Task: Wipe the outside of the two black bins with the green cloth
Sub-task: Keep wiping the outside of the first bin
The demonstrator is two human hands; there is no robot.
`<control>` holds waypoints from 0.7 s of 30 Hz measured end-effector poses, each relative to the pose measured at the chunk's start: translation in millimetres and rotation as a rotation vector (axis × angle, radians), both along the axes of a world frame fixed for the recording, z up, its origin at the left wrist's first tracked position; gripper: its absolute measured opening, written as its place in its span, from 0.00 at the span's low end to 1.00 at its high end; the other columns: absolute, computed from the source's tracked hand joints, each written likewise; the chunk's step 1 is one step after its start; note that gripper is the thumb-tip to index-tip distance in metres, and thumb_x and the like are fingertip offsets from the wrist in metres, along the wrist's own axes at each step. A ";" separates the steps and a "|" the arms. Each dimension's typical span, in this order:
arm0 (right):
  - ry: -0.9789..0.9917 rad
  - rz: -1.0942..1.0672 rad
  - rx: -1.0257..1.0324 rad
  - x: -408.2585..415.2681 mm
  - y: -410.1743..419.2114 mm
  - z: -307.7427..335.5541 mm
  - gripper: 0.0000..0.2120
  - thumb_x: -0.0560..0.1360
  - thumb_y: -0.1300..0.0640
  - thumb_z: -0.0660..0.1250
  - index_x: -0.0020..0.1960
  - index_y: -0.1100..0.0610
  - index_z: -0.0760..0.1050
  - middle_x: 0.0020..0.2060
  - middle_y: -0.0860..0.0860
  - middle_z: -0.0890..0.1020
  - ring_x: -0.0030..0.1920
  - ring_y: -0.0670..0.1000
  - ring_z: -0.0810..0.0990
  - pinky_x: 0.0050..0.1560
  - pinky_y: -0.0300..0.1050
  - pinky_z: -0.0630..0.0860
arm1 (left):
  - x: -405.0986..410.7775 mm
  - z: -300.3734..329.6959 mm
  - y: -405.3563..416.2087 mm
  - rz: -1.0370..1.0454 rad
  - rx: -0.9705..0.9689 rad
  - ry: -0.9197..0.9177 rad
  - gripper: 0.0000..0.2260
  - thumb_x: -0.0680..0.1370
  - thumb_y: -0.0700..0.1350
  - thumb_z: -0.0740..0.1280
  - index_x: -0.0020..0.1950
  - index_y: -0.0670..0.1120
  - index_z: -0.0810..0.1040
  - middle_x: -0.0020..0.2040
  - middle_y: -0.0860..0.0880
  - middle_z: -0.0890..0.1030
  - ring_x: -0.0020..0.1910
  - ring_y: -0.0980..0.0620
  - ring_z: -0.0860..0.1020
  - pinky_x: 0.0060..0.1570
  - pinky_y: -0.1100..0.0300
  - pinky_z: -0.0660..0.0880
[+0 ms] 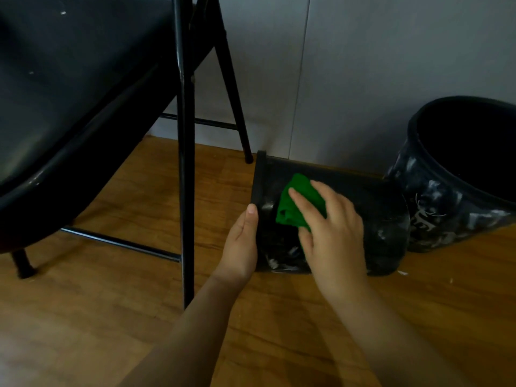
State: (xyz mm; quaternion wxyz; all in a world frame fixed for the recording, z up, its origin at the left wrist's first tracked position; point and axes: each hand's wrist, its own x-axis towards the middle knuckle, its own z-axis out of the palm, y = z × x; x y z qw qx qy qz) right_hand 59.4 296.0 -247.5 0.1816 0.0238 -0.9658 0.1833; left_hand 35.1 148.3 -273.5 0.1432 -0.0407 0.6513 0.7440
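Head view, taken around the tipped bin [363,216]: lay on its side on the wooden floor [111,303], mouth turned leftward toward the folding chair [83,93], base end just beside the upright bin [458,174], back edge close to the wall [363,65].

On the tipped bin's upward-facing side: green cloth [296,202], bunched and pressed flat under the right hand [332,233]. Fingers spread and laid straight over the cloth, not curled round it; no pinch visible, only downward pressure against the bin wall.

At the tipped bin's rim, left side: left hand [241,247], thumb up along the rim edge, palm against the mouth. Fingers hidden behind or inside the rim, so cannot tell whether wrapped over the edge or merely braced against it.

White smears and streaks visible on the tipped bin below the cloth and near its base end; heavier white marks on the upright bin's outside.

Step in hand, by judgement: wiping the outer wall of the first bin, steadied at the rim. Task likely not far along, upright bin apparently unwiped.

Next move, likely: sweep of the cloth toward the streaked base end, then a roll of the bin for the unseen sides, with firm pressure kept.
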 end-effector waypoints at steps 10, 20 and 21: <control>-0.029 -0.041 0.036 10.6 14.7 -8.8 0.31 0.69 0.60 0.69 0.71 0.48 0.70 0.69 0.55 0.69 0.68 0.60 0.67 0.65 0.62 0.68 | 0.0 1.9 -1.6 0.028 -0.015 -0.092 0.20 0.82 0.60 0.53 0.61 0.52 0.79 0.57 0.49 0.83 0.59 0.50 0.81 0.64 0.47 0.75; 0.008 0.096 0.101 12.3 12.1 -16.4 0.33 0.68 0.61 0.67 0.71 0.47 0.69 0.69 0.55 0.69 0.68 0.60 0.67 0.66 0.62 0.67 | -0.9 -1.4 -3.2 0.007 0.004 -0.069 0.22 0.81 0.59 0.53 0.61 0.49 0.79 0.56 0.49 0.84 0.58 0.53 0.81 0.59 0.55 0.77; 0.003 0.006 0.023 10.3 14.7 -16.0 0.32 0.68 0.62 0.68 0.71 0.47 0.69 0.69 0.55 0.69 0.68 0.59 0.66 0.66 0.62 0.67 | -0.9 -0.6 -3.0 0.006 0.001 -0.076 0.21 0.82 0.59 0.53 0.61 0.51 0.79 0.56 0.50 0.84 0.58 0.53 0.81 0.59 0.54 0.76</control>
